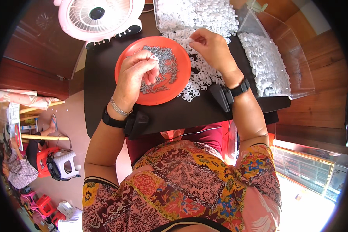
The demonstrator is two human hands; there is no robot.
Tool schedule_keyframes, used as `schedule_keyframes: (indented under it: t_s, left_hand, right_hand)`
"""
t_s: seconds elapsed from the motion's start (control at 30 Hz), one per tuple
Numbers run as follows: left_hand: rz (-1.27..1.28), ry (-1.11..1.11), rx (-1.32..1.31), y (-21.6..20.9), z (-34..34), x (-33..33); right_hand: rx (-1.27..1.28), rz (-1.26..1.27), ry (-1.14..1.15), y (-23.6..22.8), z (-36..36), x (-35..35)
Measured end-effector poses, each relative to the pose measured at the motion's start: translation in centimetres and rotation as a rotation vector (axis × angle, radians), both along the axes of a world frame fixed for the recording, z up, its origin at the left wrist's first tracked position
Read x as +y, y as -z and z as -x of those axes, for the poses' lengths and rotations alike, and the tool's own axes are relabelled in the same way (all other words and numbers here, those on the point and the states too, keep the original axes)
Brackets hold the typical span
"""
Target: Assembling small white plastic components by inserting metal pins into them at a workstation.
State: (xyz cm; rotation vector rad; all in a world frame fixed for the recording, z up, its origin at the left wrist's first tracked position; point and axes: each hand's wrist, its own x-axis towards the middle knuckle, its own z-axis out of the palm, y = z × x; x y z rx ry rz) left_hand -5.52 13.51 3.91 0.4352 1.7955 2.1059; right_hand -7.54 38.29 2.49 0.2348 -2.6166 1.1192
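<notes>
Over an orange-red plate [121, 83] my left hand [131, 75] is closed, a small white plastic clip [154, 58] with holes pinched at its thumb and fingertip. Grey metal nails [164, 63] lie heaped on the plate beneath that hand. To the right of the plate, my right hand [212, 48] pinches another white piece [187, 41], mostly covered by the fingers. Below and around the right hand spread many loose white clips [201, 79] on the dark table [104, 92]. Both wrists wear black straps with dark boxes.
A pink and white fan [100, 15] stands at the far left of the table. More white clips fill a container [197, 15] at the back and a clear plastic bin [297, 65] at the right. Stools and a seated person [27, 170] are off to the left.
</notes>
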Motion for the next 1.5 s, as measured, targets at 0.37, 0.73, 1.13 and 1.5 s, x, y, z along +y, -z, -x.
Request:
schedule_keyframes:
  t_s: [0.37,0.73,1.13,1.5]
  left_hand:
    - [-0.034,0.017,-0.008,0.0,0.1,0.0]
    - [-0.129,0.133,-0.048,0.2,0.2,0.0]
    - [-0.253,0.164,-0.091,0.3,0.4,0.0]
    - [-0.162,0.147,-0.072,0.6,0.0,0.5]
  right_hand:
    - [-0.051,0.17,0.011,-1.1,-0.6,0.0]
    - [-0.33,0.724,-0.372,-1.3,-2.2,-2.6]
    - [-0.38,0.754,-0.525,-0.8,-3.0,-4.0]
    - [-0.258,0.914,-0.574,0.1,-2.8,-4.5]
